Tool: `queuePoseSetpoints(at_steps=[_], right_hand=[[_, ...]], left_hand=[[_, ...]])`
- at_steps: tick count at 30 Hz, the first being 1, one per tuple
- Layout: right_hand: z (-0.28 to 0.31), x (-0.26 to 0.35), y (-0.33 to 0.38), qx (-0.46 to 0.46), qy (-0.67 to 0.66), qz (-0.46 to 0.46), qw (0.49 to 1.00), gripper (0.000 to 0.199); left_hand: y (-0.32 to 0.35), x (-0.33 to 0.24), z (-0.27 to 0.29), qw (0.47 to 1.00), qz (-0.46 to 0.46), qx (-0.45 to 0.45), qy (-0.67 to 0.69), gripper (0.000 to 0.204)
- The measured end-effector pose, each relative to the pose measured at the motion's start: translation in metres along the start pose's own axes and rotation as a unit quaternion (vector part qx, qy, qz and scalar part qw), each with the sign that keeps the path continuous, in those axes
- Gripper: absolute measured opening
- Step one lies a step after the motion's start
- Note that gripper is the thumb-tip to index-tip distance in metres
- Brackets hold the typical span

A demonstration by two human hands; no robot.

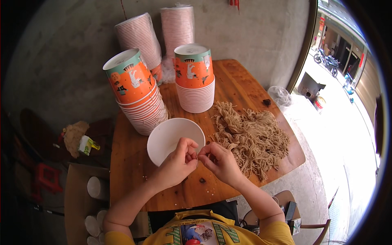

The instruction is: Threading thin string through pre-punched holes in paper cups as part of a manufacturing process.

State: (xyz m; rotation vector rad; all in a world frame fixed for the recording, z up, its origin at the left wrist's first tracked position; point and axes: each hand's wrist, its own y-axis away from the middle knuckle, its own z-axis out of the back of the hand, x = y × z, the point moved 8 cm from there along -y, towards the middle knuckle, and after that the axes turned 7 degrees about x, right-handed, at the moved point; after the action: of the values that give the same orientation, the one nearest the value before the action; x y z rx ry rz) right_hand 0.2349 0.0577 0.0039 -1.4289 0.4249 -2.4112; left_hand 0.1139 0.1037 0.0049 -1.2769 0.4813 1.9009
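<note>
My left hand [178,164] and my right hand [220,161] meet over the near rim of a white paper tub [165,136]. Their fingertips are pinched close together, and whatever sits between them is too small to make out. The tub is open at the top, and its pale inside shows. Right of my right hand lies a loose heap of tan strands [257,141], like cord or yarn. Behind the tub, upside-down stacks of orange and green printed paper tubs stand on the table: a left stack [136,87] and a right stack [194,77].
Two taller wrapped stacks of tubs, one left [141,38] and one right [178,26], rise by the wall. A dark lump [267,102] rests near the right edge of the wooden table [234,77]. Lower left, a cardboard box [77,183] holds several white tubs; a red stool [49,177] stands beyond.
</note>
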Motion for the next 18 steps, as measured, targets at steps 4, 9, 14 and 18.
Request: queuePoseSetpoints(at_steps=[4, 9, 14, 18], right_hand=[[-0.002, -0.006, 0.001, 0.0, -0.033, -0.026, 0.999, 0.01], [-0.004, -0.012, 0.005, 0.014, -0.05, -0.055, 0.997, 0.01], [-0.001, -0.008, 0.008, 0.013, -0.044, -0.046, 0.998, 0.011], [-0.003, -0.007, 0.009, 0.007, -0.036, -0.028, 0.999, 0.009]], left_hand=[[0.003, -0.001, 0.007, 0.997, -0.01, -0.044, -0.063, 0.032], [0.006, -0.005, 0.01, 0.987, -0.034, -0.069, -0.144, 0.017], [0.007, -0.014, 0.011, 0.967, -0.054, -0.099, -0.228, 0.01], [0.006, -0.012, 0.008, 0.982, -0.042, -0.073, -0.168, 0.01]])
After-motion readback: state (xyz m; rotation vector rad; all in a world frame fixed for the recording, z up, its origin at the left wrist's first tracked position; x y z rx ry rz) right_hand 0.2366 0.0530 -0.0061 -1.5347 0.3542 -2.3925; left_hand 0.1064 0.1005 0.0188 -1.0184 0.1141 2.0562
